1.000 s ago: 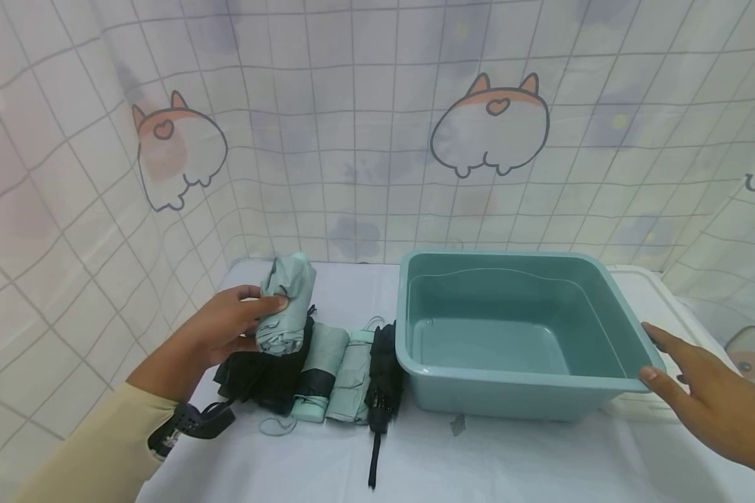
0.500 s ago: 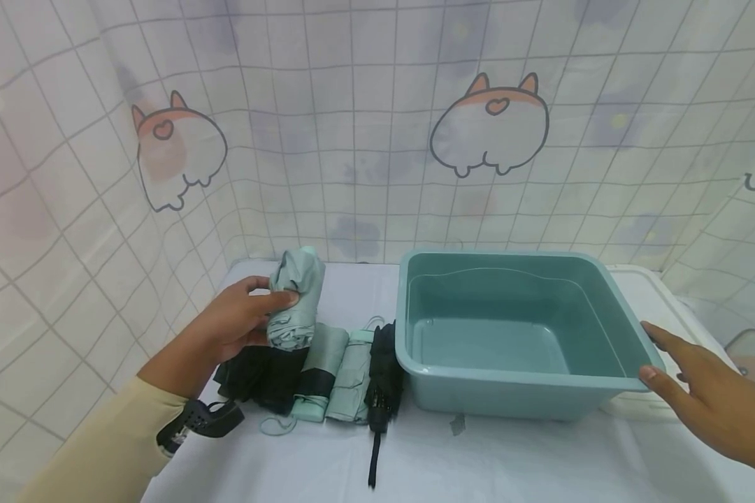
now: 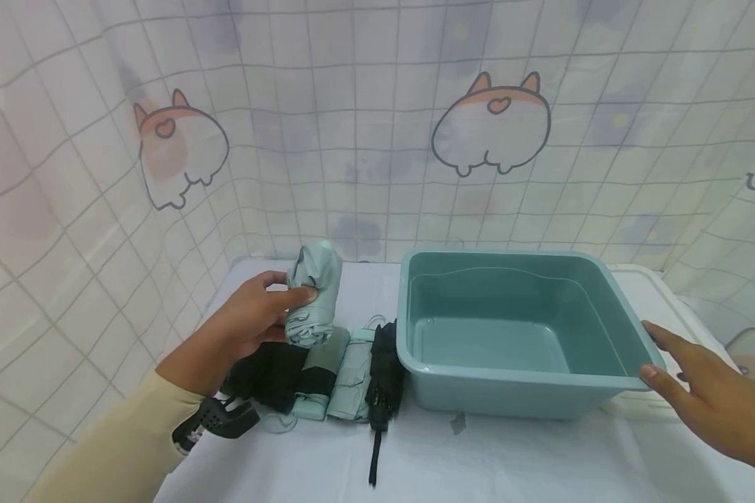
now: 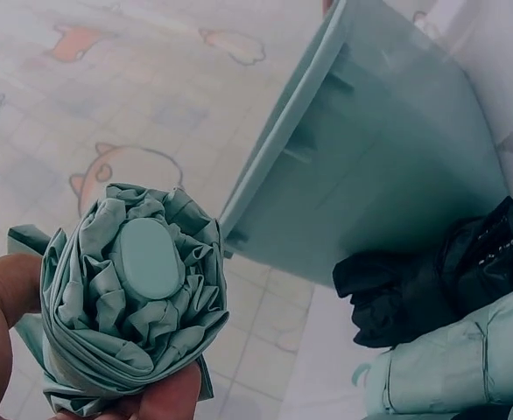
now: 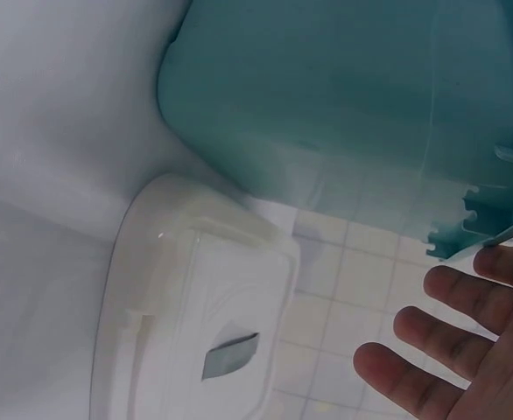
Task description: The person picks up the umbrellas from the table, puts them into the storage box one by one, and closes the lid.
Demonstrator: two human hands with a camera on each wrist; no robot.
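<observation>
My left hand point(image 3: 261, 311) grips a rolled pale green folding umbrella point(image 3: 319, 300), tilted and raised over the left part of the table. In the left wrist view the oval end point(image 4: 150, 258) of its handle shows among loose folds of cloth. Beneath and right of it lie several more folded umbrellas: a black one point(image 3: 279, 377) at left, a green one with a dark band point(image 3: 317, 381), a pale green one point(image 3: 352, 381) and a slim black one point(image 3: 385, 377). At the right rim of a blue-green plastic tub point(image 3: 491, 398), my right hand point(image 3: 711, 398) rests with straight, spread fingers.
The slim black umbrella lies against or very near the tub's left wall. Behind the tub's right end is a white plastic lid or box point(image 5: 213, 315). A patterned curtain point(image 3: 377, 140) hangs along the back and sides of the white-covered table point(image 3: 509, 461).
My left hand has carried the rolled umbrella to the right and slightly up, away from the black umbrella at left. My right hand and the tub have stayed put.
</observation>
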